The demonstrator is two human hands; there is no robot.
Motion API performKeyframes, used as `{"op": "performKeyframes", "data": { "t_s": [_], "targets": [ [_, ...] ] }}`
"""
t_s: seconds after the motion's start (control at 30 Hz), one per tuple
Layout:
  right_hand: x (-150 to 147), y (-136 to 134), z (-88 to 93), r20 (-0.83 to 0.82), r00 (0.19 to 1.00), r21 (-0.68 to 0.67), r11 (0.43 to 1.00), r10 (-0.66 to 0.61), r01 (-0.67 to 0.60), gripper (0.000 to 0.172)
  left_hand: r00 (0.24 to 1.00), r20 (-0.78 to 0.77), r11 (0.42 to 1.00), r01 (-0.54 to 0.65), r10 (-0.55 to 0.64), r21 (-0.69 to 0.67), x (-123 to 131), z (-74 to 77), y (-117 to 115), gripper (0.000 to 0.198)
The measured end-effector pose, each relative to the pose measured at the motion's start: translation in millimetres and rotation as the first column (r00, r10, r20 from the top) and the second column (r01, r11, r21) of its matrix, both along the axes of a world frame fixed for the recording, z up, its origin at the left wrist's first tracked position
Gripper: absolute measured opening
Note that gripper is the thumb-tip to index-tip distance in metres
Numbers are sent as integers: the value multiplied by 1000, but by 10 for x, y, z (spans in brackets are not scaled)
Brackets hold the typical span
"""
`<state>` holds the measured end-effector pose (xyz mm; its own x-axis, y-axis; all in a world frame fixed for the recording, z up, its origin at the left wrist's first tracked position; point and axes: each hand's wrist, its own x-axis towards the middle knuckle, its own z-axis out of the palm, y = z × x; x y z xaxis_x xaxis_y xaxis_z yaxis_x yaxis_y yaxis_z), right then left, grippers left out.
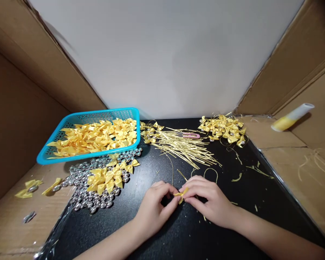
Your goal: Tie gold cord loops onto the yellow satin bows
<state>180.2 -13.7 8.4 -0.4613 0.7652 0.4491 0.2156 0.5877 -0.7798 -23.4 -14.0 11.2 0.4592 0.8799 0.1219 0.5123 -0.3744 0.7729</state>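
Observation:
Low over the black table, my left hand (158,202) and my right hand (209,200) meet at a small yellow ribbon bow (181,195). The fingertips of both hands are closed on it, one hand at each side. Thin gold cord loops out from around my right fingers, and a gold strip (182,175) sticks up beside them. Whether a bead sits on this bow is hidden by the fingers. Just beyond the hands lies a loose bundle of gold twist-tie strips (185,148), with a pink-handled tool (191,135) on top.
A blue basket (40,155) full of yellow bows stands back left. Silver beads (81,195) spread before it, with several bows (104,178) on them. Bows with beads (224,128) are heaped back right. Cardboard walls (319,97) flank the table; a yellow-white tube (292,117) is at right.

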Motion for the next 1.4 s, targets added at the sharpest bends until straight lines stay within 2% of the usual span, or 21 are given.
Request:
{"op": "performKeyframes", "data": {
  "t_s": [0.23,0.43,0.6,0.73,0.83,0.9,1.0,1.1,1.2,1.3,1.33,1.4],
  "targets": [
    [-18,-14,-17,22,998,32,997,-64,63,13,1000,-10,1000,10,-10,-13,23,35,-9,12],
    [-37,-19,-27,12,992,-35,991,-127,127,13,997,29,997,72,-72,26,15,36,10,11],
    [-39,-27,-27,35,987,-74,984,-158,160,13,987,-22,975,159,-158,152,-13,2,3,9],
    [-31,-26,-15,68,991,-142,982,-115,124,13,971,-116,919,237,-211,315,-50,-61,-9,8],
    [-16,-17,-1,56,991,-205,971,-118,127,13,970,-113,902,243,-216,358,-69,-71,-8,10],
    [4,-10,2,-17,988,-235,961,-156,148,12,974,-70,923,226,-215,310,-69,-48,3,9],
    [42,-2,-7,-170,967,-285,949,-188,134,11,975,15,961,218,-223,169,-56,10,34,7],
    [71,-3,-12,-226,960,-323,942,-164,85,26,978,60,979,201,-202,25,-39,57,70,7],
    [77,-19,3,-196,974,-307,950,-113,48,35,982,66,981,182,-178,-64,-34,72,87,9],
    [54,-44,22,-76,995,-263,963,-71,48,11,984,60,980,176,-170,-98,-36,67,84,11],
    [41,-51,24,-31,997,-249,967,-70,61,8,984,58,980,172,-167,-101,-36,64,80,11],
    [14,-58,18,35,996,-222,971,-85,91,20,986,51,981,163,-159,-104,-33,59,75,12]
  ]
}}
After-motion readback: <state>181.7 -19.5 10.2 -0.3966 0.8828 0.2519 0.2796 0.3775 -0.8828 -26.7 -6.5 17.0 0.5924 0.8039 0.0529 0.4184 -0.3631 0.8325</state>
